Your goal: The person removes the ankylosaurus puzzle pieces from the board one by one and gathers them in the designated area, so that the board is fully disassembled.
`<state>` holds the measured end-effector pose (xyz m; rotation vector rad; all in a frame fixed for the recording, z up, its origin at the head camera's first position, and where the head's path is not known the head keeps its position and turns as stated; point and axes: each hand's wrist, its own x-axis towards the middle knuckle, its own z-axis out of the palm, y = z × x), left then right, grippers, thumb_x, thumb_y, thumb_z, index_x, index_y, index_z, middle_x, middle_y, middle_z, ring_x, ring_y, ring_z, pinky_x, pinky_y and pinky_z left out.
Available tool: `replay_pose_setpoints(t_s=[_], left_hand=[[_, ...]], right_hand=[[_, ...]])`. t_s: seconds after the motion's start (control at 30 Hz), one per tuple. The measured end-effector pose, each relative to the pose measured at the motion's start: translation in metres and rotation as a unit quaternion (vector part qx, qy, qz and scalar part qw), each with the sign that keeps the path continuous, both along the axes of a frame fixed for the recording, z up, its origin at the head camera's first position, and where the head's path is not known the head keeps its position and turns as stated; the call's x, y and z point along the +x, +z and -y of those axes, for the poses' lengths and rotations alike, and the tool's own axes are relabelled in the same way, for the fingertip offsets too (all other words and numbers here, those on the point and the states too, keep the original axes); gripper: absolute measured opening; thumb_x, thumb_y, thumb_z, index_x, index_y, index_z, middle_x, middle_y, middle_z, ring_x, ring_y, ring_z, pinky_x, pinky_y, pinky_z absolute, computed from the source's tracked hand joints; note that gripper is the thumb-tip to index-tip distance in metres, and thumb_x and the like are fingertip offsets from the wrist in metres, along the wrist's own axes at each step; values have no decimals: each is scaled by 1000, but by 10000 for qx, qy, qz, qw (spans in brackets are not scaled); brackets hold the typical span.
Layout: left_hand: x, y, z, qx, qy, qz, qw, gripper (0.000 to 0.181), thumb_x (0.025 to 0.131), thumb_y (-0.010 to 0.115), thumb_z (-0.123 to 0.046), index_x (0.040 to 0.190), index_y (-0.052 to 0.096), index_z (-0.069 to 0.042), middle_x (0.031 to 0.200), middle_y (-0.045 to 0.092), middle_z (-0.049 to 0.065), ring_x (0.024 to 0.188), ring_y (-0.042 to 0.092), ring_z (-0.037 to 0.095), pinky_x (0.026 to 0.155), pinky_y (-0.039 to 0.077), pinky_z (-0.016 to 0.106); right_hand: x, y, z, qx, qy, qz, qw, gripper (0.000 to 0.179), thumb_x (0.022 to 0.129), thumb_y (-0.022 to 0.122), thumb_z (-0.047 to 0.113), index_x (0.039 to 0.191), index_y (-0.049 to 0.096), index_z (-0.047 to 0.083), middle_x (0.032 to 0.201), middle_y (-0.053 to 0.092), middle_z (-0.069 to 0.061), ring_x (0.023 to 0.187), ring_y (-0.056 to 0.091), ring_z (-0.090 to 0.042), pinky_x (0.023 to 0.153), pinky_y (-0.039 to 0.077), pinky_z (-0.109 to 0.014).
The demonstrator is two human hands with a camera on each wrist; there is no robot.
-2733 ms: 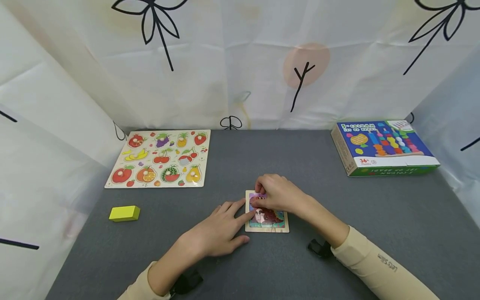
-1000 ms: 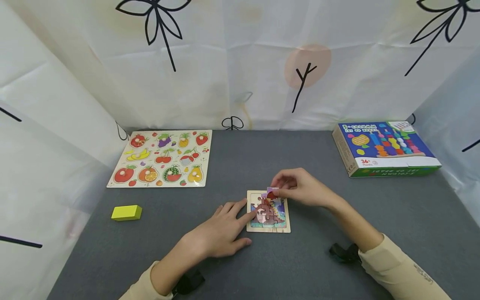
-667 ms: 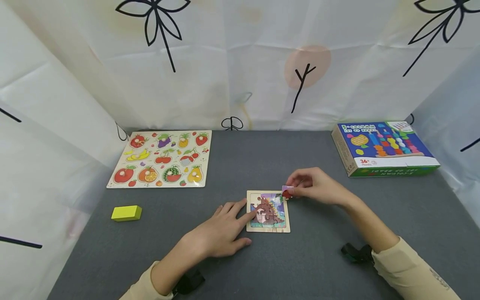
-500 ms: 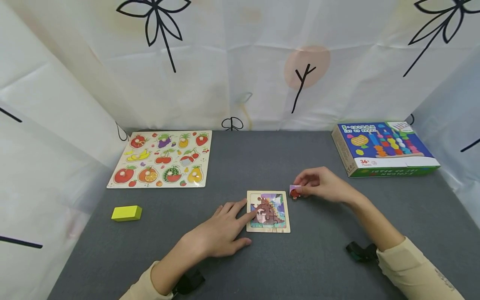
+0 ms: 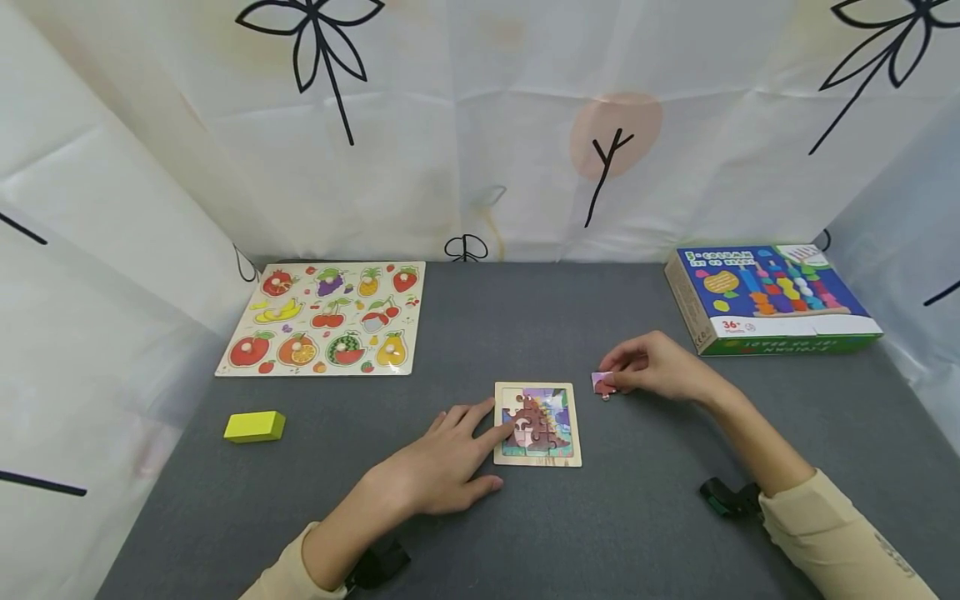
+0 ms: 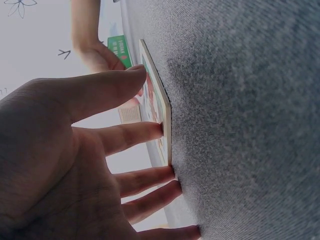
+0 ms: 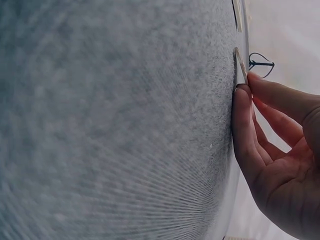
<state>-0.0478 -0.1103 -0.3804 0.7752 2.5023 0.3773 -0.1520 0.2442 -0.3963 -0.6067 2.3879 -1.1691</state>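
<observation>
A small square jigsaw puzzle (image 5: pixel 537 460) with a pale wooden frame lies mid-table, showing a reddish-brown animal picture; its top left corner is bare wood. My left hand (image 5: pixel 442 462) lies with spread fingers at its left edge, the index fingertip on the picture. In the left wrist view the other fingertips touch the frame's edge and the cloth. Right of the puzzle, my right hand (image 5: pixel 660 367) pinches a purple and red puzzle piece (image 5: pixel 603 385) between thumb and index finger. The right wrist view shows this puzzle piece (image 7: pixel 241 66) edge-on, low over the cloth.
A fruit peg board (image 5: pixel 318 318) lies at the back left, with a yellow block (image 5: pixel 254 427) in front of it. A colourful toy box (image 5: pixel 772 296) sits at the back right. Grey cloth (image 5: pixel 525 533) covers the table, and a patterned curtain (image 5: pixel 510 133) hangs behind.
My right hand has lifted the piece from the puzzle's upper left and carried it rightwards off the frame, lowering it to the cloth. The left hand has stayed in place.
</observation>
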Motion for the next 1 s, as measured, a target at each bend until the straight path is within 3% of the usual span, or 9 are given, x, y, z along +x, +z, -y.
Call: replay_pose_setpoints(t_s=[0.4, 0.7, 1.0], left_hand=[[1, 0, 0, 8, -7, -58, 10000, 73, 107, 69, -42, 171, 38, -25, 181, 25, 12, 162, 33, 34, 130, 32, 67], [1, 0, -1, 10, 35, -46, 10000, 73, 107, 69, -42, 170, 38, -26, 181, 25, 12, 162, 34, 35, 130, 32, 66], [1, 0, -1, -27, 69, 28, 10000, 71, 107, 68, -42, 170, 39, -27, 181, 24, 10, 162, 33, 33, 131, 31, 66]], right_hand=[[1, 1, -2, 10, -98, 14, 10000, 19, 101, 74, 5, 116, 77, -6, 103, 80, -17, 81, 72, -3, 73, 61, -23], [3, 2, 2, -309, -84, 38, 9995, 19, 102, 74, 6, 117, 77, -4, 108, 80, -18, 86, 74, -3, 75, 61, -23], [7, 4, 19, -634, 94, 294, 9975, 21, 101, 75, 7, 118, 75, -6, 108, 79, -21, 86, 78, -10, 80, 66, -33]])
